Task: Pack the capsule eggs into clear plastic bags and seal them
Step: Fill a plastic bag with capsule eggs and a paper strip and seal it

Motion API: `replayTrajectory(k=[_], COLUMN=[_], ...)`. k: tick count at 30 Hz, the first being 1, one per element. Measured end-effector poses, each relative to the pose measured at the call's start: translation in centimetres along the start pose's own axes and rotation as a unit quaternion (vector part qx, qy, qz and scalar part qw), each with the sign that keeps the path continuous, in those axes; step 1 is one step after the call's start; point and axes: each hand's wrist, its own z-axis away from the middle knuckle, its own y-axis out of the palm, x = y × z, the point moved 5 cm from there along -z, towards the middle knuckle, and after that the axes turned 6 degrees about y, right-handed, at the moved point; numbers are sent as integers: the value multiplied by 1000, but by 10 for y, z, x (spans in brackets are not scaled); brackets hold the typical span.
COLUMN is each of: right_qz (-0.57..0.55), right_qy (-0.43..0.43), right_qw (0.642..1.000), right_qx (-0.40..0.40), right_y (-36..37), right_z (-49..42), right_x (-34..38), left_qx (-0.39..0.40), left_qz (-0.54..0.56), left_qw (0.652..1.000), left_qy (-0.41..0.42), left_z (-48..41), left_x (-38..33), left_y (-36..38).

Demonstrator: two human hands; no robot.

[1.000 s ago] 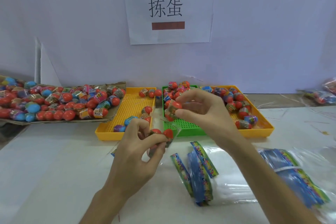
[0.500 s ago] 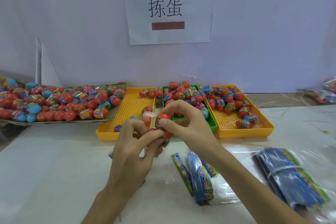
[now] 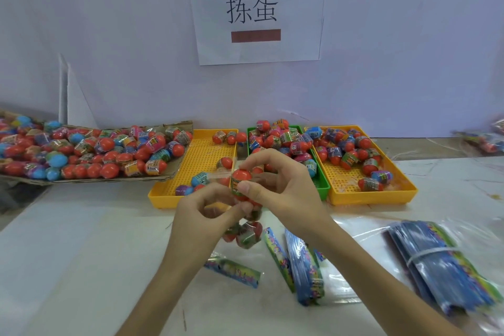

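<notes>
Soft, even light fills the room, bright with a faint violet cast on the pale back wall point(image 3: 395, 35). Shadows are weak. The wide lens bows the edges, and the blue printed packet stack point(image 3: 441, 262) at lower right smears with blur.

Up on the wall beyond my hands hangs a white paper sign point(image 3: 256, 8) with two large black characters, 拣蛋, and a brown bar above left and another below them. The printed wrappers on the capsule eggs point(image 3: 289, 142) in the trays past my fingers are too blurred to read.
</notes>
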Motion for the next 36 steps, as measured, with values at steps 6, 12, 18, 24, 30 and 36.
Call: replayTrajectory(k=[6,12,18,24,30,36], right_qz=[15,76,104,112,121,149], right_qy=[-12,-21,-24,-13,-29,-19], right_qw=[1000,997,994,994,991,988], right_qx=[-2,6,-13,13,-42,-27], right_y=[3,2,0,-3,-9,-17], right_z=[2,2,1,1,0,-3], right_x=[1,1,-1,-2,2,2], left_qx=[-13,-11,-3,-5,62,140], left_qz=[-20,-32,-27,-19,41,106], left_qw=[1000,999,999,1000,997,984], left_qy=[10,23,30,12,-22,-29], left_z=[1,2,4,2,2,6], left_x=[-5,-5,-6,2,4,-1], left_y=[1,2,4,-1,6,13])
